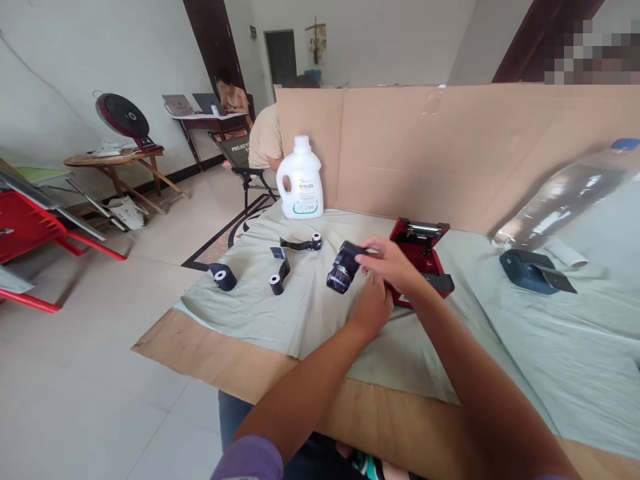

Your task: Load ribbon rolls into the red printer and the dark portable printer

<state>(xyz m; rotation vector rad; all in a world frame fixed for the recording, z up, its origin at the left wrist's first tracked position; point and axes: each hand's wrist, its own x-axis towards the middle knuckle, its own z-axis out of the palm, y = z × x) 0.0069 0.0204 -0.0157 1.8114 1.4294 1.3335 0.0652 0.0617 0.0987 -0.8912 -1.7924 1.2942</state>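
Observation:
My right hand (387,262) is closed on a roll of black tape-like material (343,267), held up over the cloth with its dark, shiny end hanging down to the left. Just below it, my left hand (373,308) is against the left side of a small red printer-like device (416,248). Its fingertips are partly hidden, so their grip does not show. The device's lid stands raised, baring a metal roller. Several black rolls with white cores lie to the left: one roll (225,277), another roll (276,284) and a third roll (316,241), each with a loose strip trailing.
A white detergent jug (302,183) stands at the back before a cardboard screen (400,147). On the right are a dark teal device (531,272), a white tube (566,253) and a large clear bottle (565,200) leaning over. Behind, a person (264,140) sits near a folding chair (235,152).

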